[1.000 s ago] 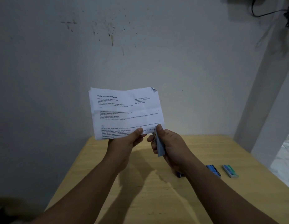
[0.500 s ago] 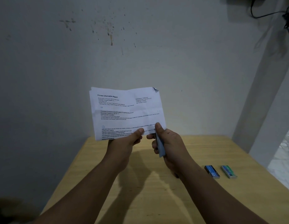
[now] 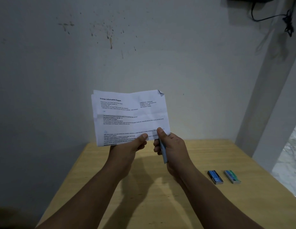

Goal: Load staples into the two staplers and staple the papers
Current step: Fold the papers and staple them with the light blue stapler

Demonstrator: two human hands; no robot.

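Papers (image 3: 129, 116) headed "Printer Information Report"; blue box (image 3: 215, 177) marked "10".

Creased matt papers (image 3: 129, 116), pale grainy wood table (image 3: 201, 156), stained matt plaster wall (image 3: 144, 47), printed cardboard staple boxes (image 3: 215, 177).

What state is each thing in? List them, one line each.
papers: held up above the table, top right corner dog-eared
left hand: pinches the papers' bottom edge
right hand: grips a pale blue stapler at the papers' bottom right corner
stapler: mostly hidden in the right hand
blue staple box: lying on the table
green staple box: lying beside it
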